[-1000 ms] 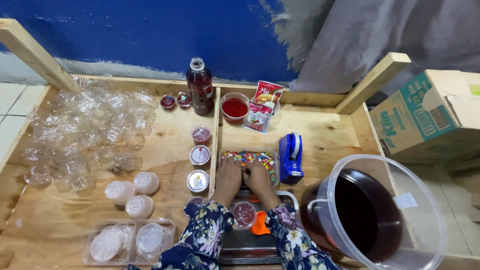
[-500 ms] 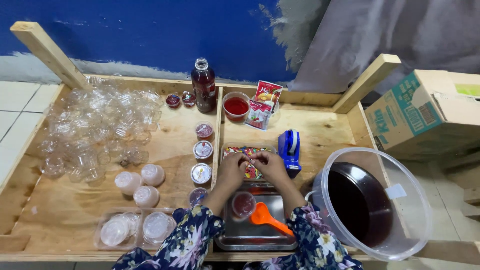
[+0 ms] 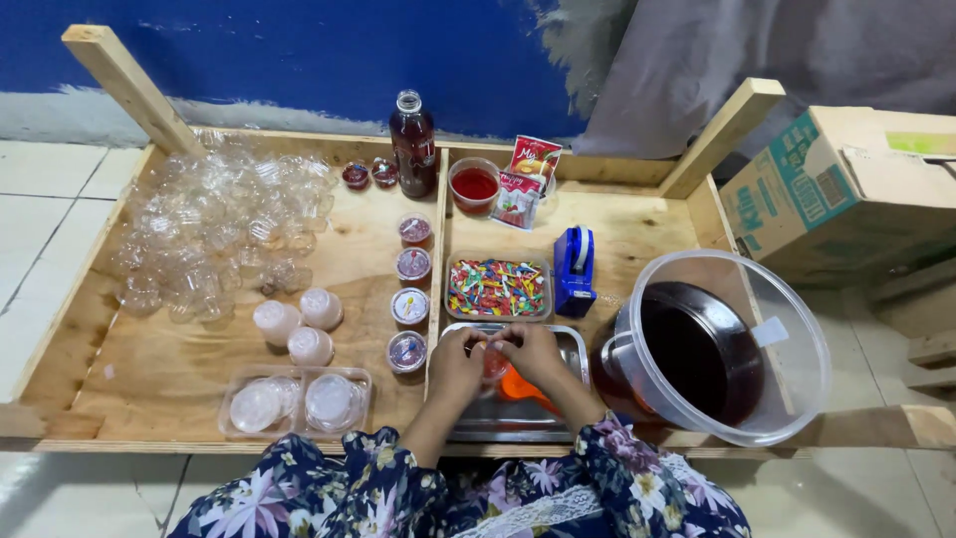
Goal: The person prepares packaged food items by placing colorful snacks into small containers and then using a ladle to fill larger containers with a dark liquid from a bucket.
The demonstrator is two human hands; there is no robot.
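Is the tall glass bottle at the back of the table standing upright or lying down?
Upright. The glass bottle stands on its base against the rear edge of the wooden table, its neck pointing up and dark red liquid filling most of it.

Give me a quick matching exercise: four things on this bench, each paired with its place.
Things:
1. glass bottle
2. blue tape dispenser
3. clear bucket
4. empty clear cups

Places:
A. far left of the bench
B. right end, holding dark liquid
C. back edge, by the centre divider
D. just right of the tray of coloured sticks

Pairs: 1-C, 2-D, 3-B, 4-A
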